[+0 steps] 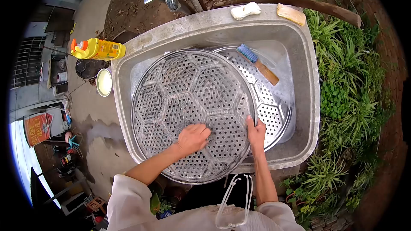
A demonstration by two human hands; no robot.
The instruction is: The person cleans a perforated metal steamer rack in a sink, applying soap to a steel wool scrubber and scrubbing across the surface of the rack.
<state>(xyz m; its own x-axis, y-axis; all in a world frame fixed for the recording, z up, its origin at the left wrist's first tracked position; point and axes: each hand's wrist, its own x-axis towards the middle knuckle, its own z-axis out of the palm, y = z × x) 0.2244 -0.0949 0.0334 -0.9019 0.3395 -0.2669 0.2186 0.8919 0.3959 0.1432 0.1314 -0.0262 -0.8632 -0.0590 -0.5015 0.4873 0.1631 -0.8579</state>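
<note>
A large round perforated metal steamer tray [180, 77] rests tilted over the sink, its near edge over the front rim. My right hand [256, 134] grips the tray's right edge, thumb on top. Against the tray's holed surface presses my left hand [194, 139], its fingers curled closed; whatever they may hold is hidden. A second perforated steamer tray [270, 122] lies in the sink, partly under the first. On it rests a brush [257, 64] with blue bristles and a wooden handle.
The stone sink [310, 115] has a metal tap [171, 0] beyond its far rim. A white lump [246, 11] and a yellowish bar [291, 14] sit on that rim. At the left stand a yellow bottle [100, 49] and a pale bowl [104, 82]. Plants [342, 98] grow at right.
</note>
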